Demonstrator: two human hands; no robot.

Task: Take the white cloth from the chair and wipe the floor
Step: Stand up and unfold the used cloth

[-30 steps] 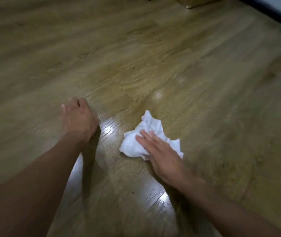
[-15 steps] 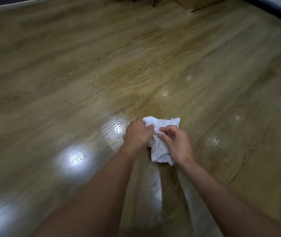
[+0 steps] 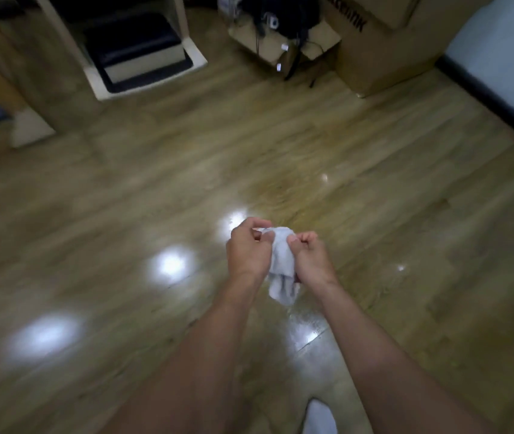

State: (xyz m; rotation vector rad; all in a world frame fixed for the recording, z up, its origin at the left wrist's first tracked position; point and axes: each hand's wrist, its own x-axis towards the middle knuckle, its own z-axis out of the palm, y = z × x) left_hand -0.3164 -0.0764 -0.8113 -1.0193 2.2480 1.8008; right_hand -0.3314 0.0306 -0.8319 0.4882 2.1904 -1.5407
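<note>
White cloth (image 3: 281,264) hangs bunched between both hands above the wooden floor (image 3: 406,214), near frame centre. Left hand (image 3: 248,250) pinches its upper edge from 9 o'clock; right hand (image 3: 310,256) grips it with curled fingers from 3 o'clock. Cardboard boxes (image 3: 374,42) stand at 1 o'clock, a white-framed stand (image 3: 193,54) at 11.

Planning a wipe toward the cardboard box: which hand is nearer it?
Right. The right hand grips the white cloth on the side facing the cardboard box; the left hand grips its far side.
</note>
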